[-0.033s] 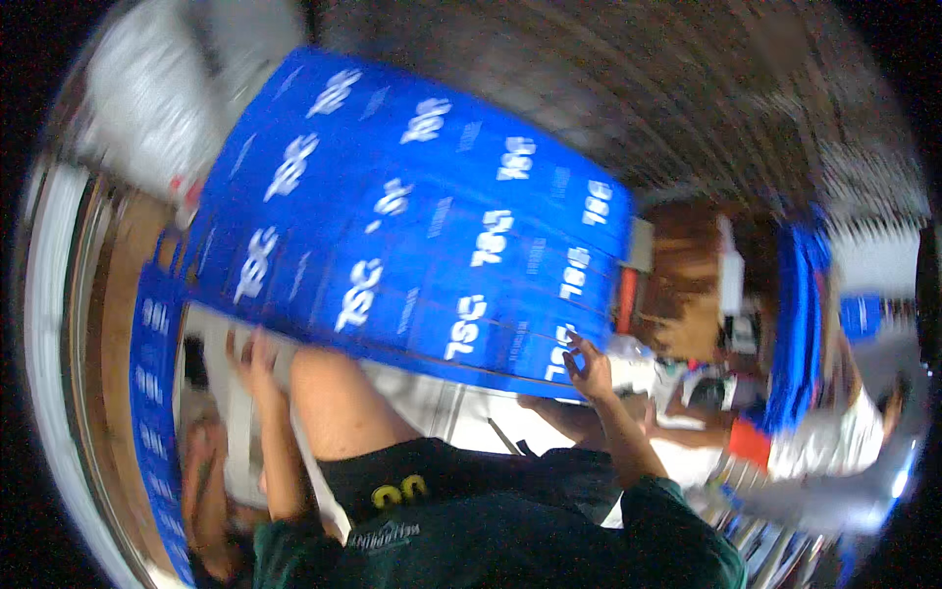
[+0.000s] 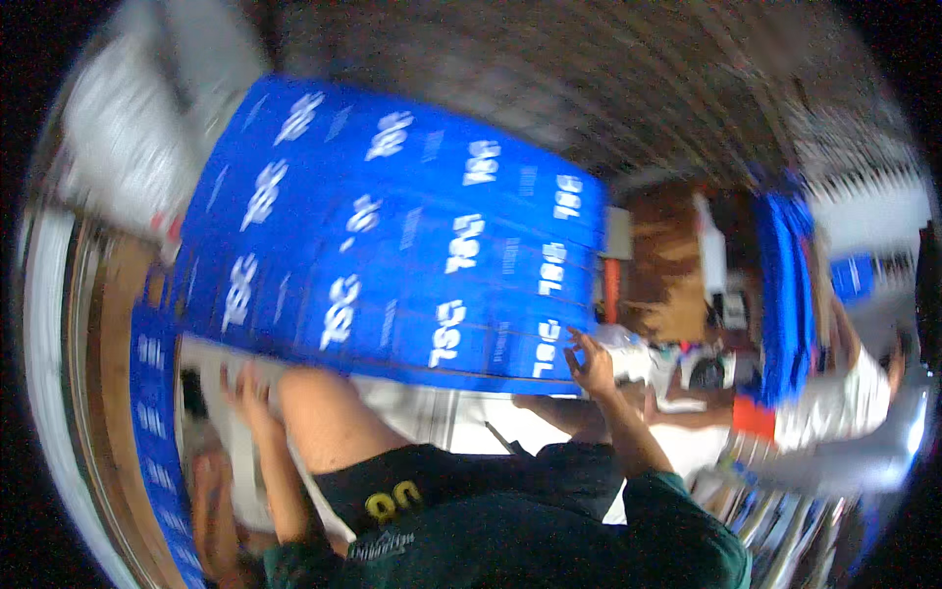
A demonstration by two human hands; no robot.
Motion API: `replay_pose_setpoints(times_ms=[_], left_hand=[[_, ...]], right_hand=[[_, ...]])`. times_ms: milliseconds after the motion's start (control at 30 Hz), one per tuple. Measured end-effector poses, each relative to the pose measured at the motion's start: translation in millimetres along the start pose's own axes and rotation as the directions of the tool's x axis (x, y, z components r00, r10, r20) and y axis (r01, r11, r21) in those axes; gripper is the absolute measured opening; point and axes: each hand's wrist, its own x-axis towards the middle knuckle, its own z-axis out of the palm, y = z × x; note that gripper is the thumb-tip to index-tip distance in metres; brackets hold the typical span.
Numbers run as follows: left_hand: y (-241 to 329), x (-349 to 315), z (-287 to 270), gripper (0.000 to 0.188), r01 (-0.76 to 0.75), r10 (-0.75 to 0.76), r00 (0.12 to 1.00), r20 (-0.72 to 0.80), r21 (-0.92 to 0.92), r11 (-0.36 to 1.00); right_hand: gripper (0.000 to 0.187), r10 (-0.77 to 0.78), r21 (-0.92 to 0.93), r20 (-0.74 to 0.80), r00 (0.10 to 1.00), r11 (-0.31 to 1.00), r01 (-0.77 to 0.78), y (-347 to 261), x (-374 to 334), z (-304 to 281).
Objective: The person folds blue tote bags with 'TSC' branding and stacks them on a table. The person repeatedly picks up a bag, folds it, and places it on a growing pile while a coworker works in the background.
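Observation:
A wide blue sheet (image 2: 392,236) with repeated white printing lies spread out in front of me; it looks like fabric, though blur hides its texture. My left hand (image 2: 253,401) is just below its near left edge, fingers apart and nothing visible in them. At the near right corner, my right hand (image 2: 592,367) has its fingers bent but spread, close against the sheet's edge. Whether its fingertips touch the sheet, I cannot tell. My bare knee (image 2: 329,412) is under the near edge.
Another blue printed strip (image 2: 157,422) hangs along the left side. Blue folded material (image 2: 785,294) is stacked at the right, near a person's white sleeve (image 2: 834,402). A pale plastic-looking bundle (image 2: 123,147) stands at the far left, and a brown wooden surface (image 2: 662,265) lies beyond the sheet.
The view has shifted, so the blue sheet and the things at the right appear farther left. My left hand sits a little lower, slightly farther from the sheet's edge. My right hand stays at the corner.

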Motion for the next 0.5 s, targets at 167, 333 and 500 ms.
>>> replay_pose_setpoints(times_ms=[167,333,500], left_hand=[[35.5,-55.2,6.9,0.053,-0.166,0.16,0.981,0.108,0.051,0.985],[98.1,-174.5,69.6,0.053,-0.461,0.329,0.78,0.533,0.133,0.878],[15.1,-249.6,98.9,0.054,-0.322,0.055,0.468,0.882,0.112,0.94]], right_hand=[[0.032,0.054,-0.164,-0.556,0.83,0.971,-0.173,68.7,-39.3,-133.8],[0.013,0.087,-0.007,-0.951,0.296,0.953,-0.302,115.6,-79.1,-263.0],[0.016,0.003,-0.025,-0.998,0.058,0.876,-0.481,160.1,-133.8,-348.4]])
